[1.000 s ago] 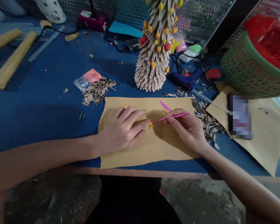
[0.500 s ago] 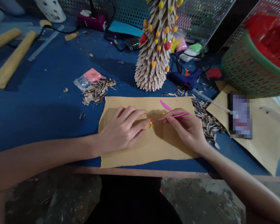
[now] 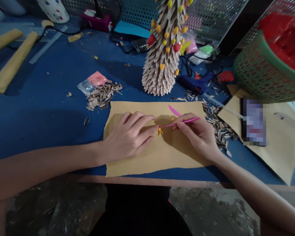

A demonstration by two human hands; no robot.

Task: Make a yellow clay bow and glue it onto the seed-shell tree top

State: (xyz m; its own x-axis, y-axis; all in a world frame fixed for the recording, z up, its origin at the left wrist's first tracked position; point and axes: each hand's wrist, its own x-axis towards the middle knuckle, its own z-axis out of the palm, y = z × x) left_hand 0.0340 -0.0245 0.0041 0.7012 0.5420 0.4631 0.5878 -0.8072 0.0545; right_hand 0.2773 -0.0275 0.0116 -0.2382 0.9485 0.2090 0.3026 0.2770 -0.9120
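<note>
My left hand (image 3: 129, 137) lies palm down on a sheet of tan paper (image 3: 149, 163), its fingers stretched out. The index fingertip touches a small orange clay piece (image 3: 160, 131) with thin prongs and a dark reddish spot at its top. From the other side, my right hand (image 3: 200, 136) pinches a slim pink modelling tool (image 3: 191, 120), and the tool's thin tip meets the top of the clay piece. A second pink tool (image 3: 174, 110) with a blade-shaped end rests just beyond the right fingers. An orange bit (image 3: 172, 119) shows beside those fingertips.
Behind the paper stands a cone tree of pale seed shells (image 3: 158, 78) with coloured clay balls. A blue glue gun (image 3: 198, 82), a green basket (image 3: 263, 68), a phone (image 3: 254, 121) and loose shells (image 3: 221, 131) lie right. Left are a pink clay packet (image 3: 97, 78) and more shells (image 3: 103, 95).
The clay piece and the tool's tip have shifted very slightly to the right, with the left index fingertip following. Otherwise both hands stay in nearly the same place.
</note>
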